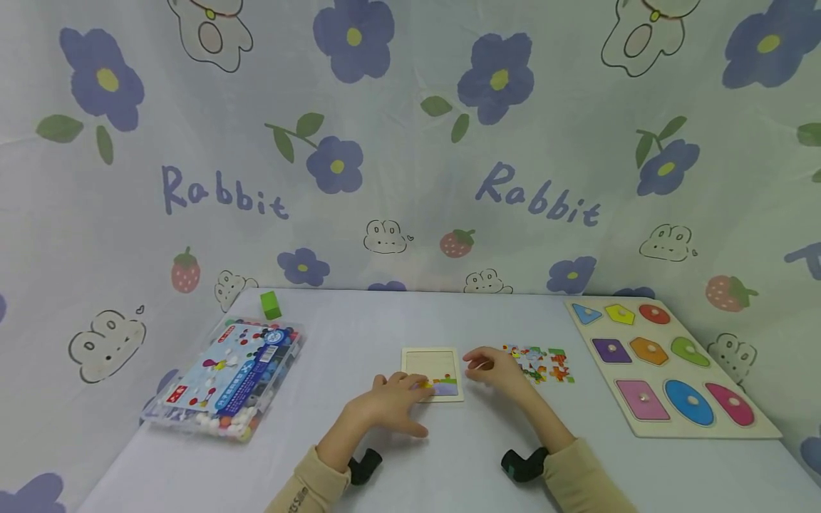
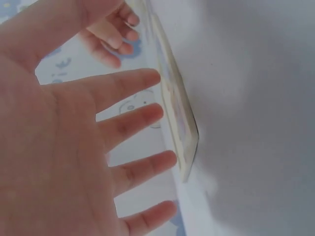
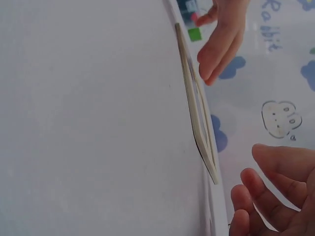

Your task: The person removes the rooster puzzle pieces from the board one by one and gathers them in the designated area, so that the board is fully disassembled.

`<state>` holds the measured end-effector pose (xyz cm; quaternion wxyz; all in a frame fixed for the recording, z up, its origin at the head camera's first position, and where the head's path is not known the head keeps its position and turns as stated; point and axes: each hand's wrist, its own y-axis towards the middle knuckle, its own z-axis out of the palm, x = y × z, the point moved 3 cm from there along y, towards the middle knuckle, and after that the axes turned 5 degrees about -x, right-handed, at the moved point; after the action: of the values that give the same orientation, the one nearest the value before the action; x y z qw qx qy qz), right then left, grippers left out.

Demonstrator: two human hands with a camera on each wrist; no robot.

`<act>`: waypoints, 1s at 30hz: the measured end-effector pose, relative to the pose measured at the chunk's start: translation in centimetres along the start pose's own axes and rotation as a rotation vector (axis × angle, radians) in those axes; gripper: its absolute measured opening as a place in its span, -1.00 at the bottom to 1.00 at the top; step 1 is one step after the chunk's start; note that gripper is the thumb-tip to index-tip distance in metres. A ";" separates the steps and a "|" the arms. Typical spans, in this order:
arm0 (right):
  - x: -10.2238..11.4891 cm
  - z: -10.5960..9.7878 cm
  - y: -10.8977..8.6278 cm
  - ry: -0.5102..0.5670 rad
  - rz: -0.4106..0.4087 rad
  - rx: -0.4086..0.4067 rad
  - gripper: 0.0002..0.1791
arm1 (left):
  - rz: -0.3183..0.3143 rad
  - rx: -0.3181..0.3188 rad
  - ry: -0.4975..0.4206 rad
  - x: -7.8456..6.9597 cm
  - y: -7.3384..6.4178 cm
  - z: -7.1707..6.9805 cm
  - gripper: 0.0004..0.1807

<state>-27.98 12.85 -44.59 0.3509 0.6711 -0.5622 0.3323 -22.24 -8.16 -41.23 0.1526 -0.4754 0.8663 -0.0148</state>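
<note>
A small pale wooden puzzle tray lies on the white table in the middle of the head view. Colourful joined pieces fill its lower part, while the upper part is bare wood. My left hand reaches over the tray's lower left with fingers spread, covering that corner; its palm and straight fingers show in the left wrist view, holding nothing. Just off the tray's right edge hovers my right hand, fingers loosely bent. In the right wrist view its thumb and fingers stand apart with nothing between them.
Loose jigsaw pieces lie beyond my right hand. At the right is a knobbed shape board. A clear plastic case of coloured parts stands left, a green block behind it. A patterned curtain hangs behind the table.
</note>
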 end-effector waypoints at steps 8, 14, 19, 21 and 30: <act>0.8 1.6 -0.7 -0.069 -0.073 0.127 -0.71 | -0.023 -0.011 0.003 0.4 0.1 0.3 -0.25; 1.0 2.6 -1.1 -0.168 -0.105 0.148 -0.62 | -0.025 -0.024 0.020 0.6 0.2 0.5 -0.25; 1.0 3.0 -1.3 -0.221 -0.111 0.162 -0.51 | -0.029 -0.020 0.030 0.5 0.2 0.5 -0.25; 0.9 3.2 -1.3 -0.227 -0.102 0.164 -0.50 | -0.030 -0.020 0.029 0.6 0.2 0.5 -0.25; 0.7 3.5 -1.3 -0.268 -0.093 0.154 -0.54 | -0.030 -0.024 0.033 0.6 0.3 0.6 -0.28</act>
<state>-26.45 9.70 -45.94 0.2352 0.7595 -0.5453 0.2655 -22.64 -8.42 -42.03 0.1323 -0.4901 0.8614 -0.0144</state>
